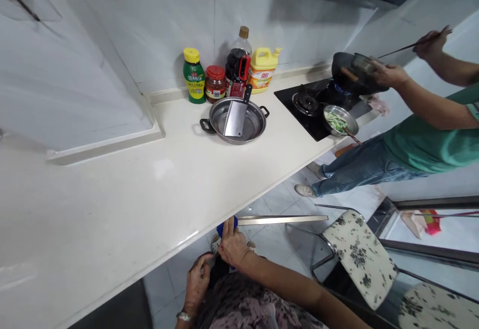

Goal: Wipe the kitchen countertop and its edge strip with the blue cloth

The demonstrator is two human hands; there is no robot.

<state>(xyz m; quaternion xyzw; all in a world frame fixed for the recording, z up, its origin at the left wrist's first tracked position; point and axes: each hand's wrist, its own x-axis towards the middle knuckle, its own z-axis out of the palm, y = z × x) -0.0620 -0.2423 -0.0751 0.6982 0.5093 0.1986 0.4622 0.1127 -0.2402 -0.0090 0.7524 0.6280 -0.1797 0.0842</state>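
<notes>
My right hand is closed at the blue end of a long, thin metal bar, just off the counter's front edge. The bar sticks out to the right above the floor; its exact kind does not show. Lower and to the left, my left hand, with a bracelet at its wrist, hangs in front of my body, fingers loosely bent and apart, holding nothing visible. On the white counter stands a two-handled steel pan. A cleaver with a black handle lies across it.
Behind the pan are a green bottle, a red-lidded jar, a dark sauce bottle and a yellow jug. At the stove, a co-worker in green holds a tilted wok. A patterned chair stands right.
</notes>
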